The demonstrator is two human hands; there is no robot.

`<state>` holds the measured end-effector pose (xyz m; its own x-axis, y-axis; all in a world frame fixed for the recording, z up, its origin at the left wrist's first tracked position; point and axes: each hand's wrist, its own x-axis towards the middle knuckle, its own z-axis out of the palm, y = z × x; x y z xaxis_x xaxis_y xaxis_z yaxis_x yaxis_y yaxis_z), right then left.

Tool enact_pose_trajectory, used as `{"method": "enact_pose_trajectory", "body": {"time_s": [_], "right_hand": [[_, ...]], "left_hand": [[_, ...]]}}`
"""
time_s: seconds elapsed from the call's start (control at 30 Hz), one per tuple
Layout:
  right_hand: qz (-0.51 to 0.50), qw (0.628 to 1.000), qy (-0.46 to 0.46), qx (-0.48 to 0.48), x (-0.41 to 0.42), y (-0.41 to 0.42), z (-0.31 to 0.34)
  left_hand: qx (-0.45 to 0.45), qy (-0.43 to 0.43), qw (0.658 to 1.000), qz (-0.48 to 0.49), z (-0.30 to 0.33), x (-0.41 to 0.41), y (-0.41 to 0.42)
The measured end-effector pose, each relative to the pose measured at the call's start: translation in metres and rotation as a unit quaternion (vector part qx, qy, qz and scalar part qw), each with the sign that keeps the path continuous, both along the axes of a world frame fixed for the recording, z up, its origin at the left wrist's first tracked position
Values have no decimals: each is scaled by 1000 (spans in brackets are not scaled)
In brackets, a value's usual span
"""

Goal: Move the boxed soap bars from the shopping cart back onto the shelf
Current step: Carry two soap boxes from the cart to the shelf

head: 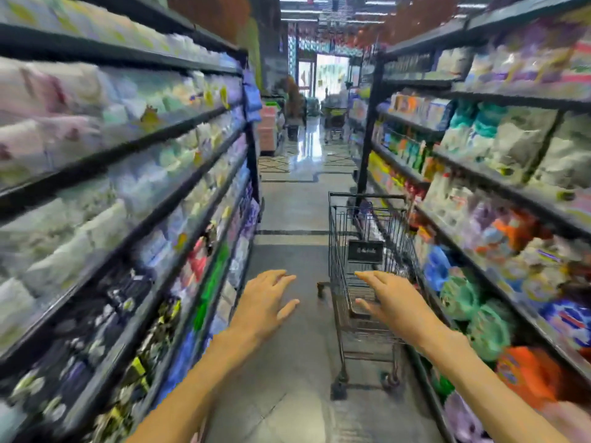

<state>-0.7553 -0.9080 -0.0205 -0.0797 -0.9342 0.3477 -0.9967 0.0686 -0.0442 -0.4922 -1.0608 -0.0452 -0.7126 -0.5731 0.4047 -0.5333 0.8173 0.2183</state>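
Aisle stock, largest item first.

Right-hand shelving (499,183): blurred packets and bottles; we cannot pick out a soap slot. Risk: boxes returned to the wrong tier.

Left-hand shelving (134,145): soft packs, equally blurred.

Shopping cart (367,276): parked close against the right-hand shelving, ahead of us. The boxed soap bars should be in it, but we cannot make them out through the wire. Risk: on wheels, it may roll away or knock the shelf if we lean on it.

Left hand (265,302): out in front over bare floor, fingers apart and straight, holding nothing.

Right hand (388,298): in front of the cart's near side, fingers spread, empty; we cannot tell if it touches the wire. Risk: a blind reach snagging on mesh.
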Motion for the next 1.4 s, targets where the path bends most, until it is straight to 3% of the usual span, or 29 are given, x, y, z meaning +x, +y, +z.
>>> {"method": "enact_pose_trajectory", "body": {"time_s": [0.23, 0.7, 1.13, 1.4], "right_hand": [[32, 999, -4, 12, -24, -139, -4], [42, 998, 6, 38, -149, -411, 10], [-121, 991, -17, 50, -289, -572, 4], [-294, 953, -48, 45, -386, -566, 11]], "left_hand": [[-8, -13, 999, 39, -7, -23, -117], [-10, -16, 998, 53, 6, -156, -382], [-20, -35, 992, -121, -2, -356, -619], [-47, -32, 952, -299, 13, -526, -656]]}}
